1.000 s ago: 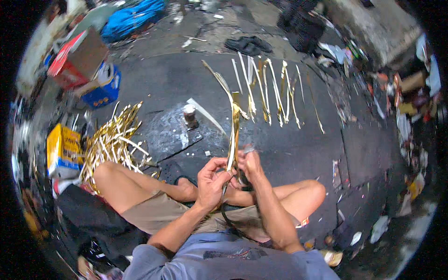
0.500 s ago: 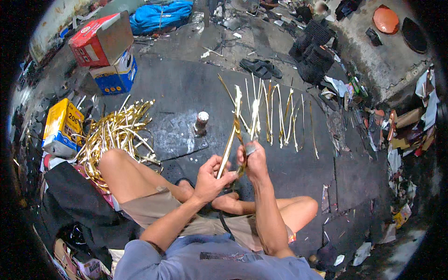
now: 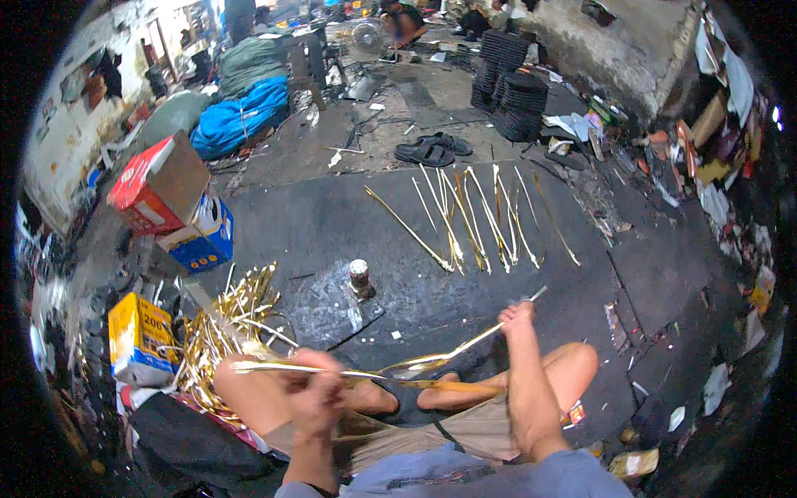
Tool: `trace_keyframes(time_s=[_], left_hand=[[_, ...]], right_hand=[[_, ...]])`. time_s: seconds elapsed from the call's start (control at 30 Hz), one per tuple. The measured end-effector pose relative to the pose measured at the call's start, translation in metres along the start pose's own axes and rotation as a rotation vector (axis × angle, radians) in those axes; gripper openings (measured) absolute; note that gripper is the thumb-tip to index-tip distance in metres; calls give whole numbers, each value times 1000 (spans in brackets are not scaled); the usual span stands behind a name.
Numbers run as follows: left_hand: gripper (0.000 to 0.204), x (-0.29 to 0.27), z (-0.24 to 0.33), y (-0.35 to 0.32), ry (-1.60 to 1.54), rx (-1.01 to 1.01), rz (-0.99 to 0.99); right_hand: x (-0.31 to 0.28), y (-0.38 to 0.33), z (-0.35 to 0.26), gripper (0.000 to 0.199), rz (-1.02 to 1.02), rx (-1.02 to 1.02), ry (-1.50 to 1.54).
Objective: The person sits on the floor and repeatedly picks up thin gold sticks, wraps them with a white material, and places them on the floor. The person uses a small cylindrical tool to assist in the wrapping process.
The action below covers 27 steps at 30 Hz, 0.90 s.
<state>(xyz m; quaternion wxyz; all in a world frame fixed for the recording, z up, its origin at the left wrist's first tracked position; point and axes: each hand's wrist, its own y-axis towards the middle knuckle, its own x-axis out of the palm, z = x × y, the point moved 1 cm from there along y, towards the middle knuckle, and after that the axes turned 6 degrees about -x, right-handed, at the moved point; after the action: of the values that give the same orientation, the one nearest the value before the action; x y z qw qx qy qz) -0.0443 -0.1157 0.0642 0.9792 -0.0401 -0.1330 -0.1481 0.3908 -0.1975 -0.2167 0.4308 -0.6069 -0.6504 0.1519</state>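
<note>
Long thin gold-and-white strips stretch between my two hands above my lap. My left hand, smeared by motion, is closed around them on the left, and their white ends stick out past it. My right hand grips the other end, with a short pale grey tip showing beyond its fingers; I cannot make out whether that is strip or a tool. Ahead on the dark mat, a row of similar strips lies spread out. Beside my left knee sits a tangled heap of gold strips.
A small white-topped container stands on the stained mat. To the left are a yellow-and-blue box and a red box on a blue one. Sandals, black stacks and a blue bundle lie farther off.
My hands have moved apart, left hand to the left and right hand to the right, drawing the strips out between them. The view has tilted up, showing more of the room.
</note>
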Motion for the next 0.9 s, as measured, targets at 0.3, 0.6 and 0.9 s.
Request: trace_keyframes(time_s=[0.3, 0.6, 0.9], left_hand=[[6, -19, 28, 18, 292, 212, 297], [11, 70, -77, 62, -112, -226, -291], [21, -55, -26, 58, 120, -239, 9]], right_hand=[[-11, -24, -14, 48, 1109, -921, -1275], [104, -232, 66, 31, -1008, -503, -814], [137, -150, 24, 47, -855, -1257, -1316]])
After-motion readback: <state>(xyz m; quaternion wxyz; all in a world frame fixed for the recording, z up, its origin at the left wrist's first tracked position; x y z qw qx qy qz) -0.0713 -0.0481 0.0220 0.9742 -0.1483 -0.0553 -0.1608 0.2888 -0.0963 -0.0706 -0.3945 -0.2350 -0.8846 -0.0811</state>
